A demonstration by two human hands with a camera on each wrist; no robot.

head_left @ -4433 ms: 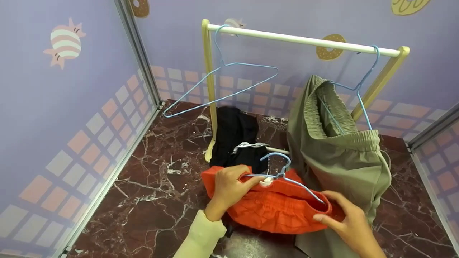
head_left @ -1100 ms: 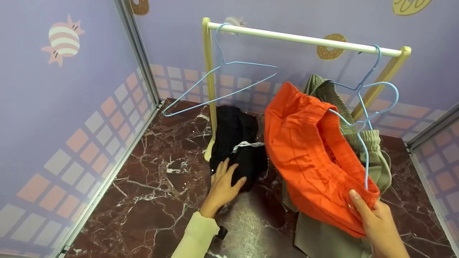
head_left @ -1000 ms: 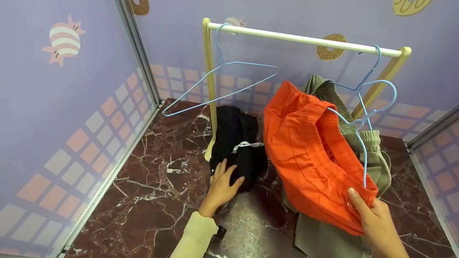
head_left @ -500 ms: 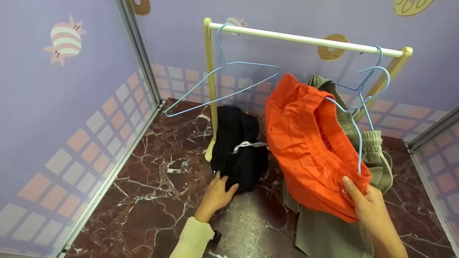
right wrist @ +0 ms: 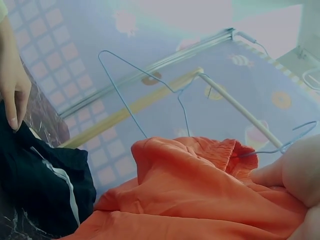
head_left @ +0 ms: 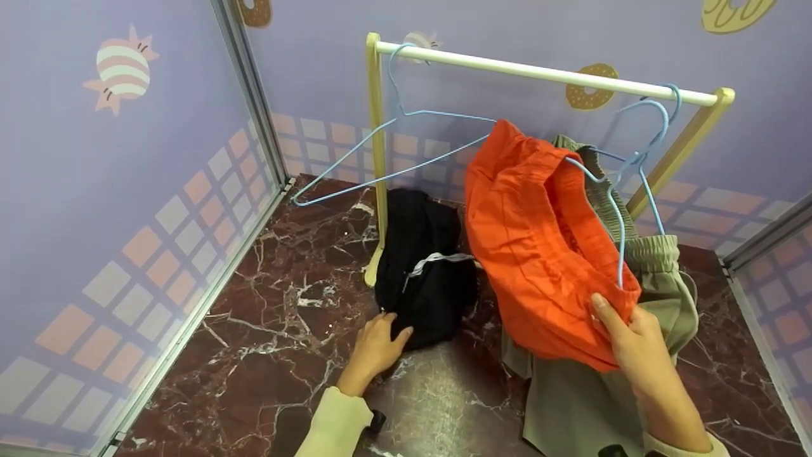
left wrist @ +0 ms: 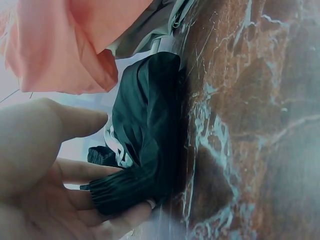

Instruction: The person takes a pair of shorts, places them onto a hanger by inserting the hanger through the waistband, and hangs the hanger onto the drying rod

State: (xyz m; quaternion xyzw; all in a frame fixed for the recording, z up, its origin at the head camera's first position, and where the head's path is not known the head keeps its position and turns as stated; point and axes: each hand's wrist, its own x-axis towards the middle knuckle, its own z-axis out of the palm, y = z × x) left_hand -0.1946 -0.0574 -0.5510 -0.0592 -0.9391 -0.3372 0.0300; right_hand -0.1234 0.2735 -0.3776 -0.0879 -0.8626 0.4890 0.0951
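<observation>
Elastic-waisted orange shorts [head_left: 526,254] are held up at the rack's right half by my right hand [head_left: 641,355]. The thumb lies on the waistband, with the fingers behind the cloth. A blue wire hanger [head_left: 615,209] sits inside the waistband, its hook near the rail. My left hand [head_left: 374,346] is at the near edge of a black garment [head_left: 422,279] with a white drawstring [head_left: 438,257], lying on the floor. In the left wrist view, the thumb [left wrist: 82,122] stands apart from the cloth while the fingers reach under its gathered edge.
A clothes rack [head_left: 539,70] with wooden posts and a white rail stands against the patterned wall. A bare blue hanger [head_left: 355,190] hangs at its left end. Behind the shorts, olive trousers [head_left: 660,285] hang on the right. The floor [head_left: 254,355] is dark red marble.
The right hand has carried the orange shorts and hanger away from the near floor, up and toward the rail. The left hand has let go of them and moved down to the black garment's near edge.
</observation>
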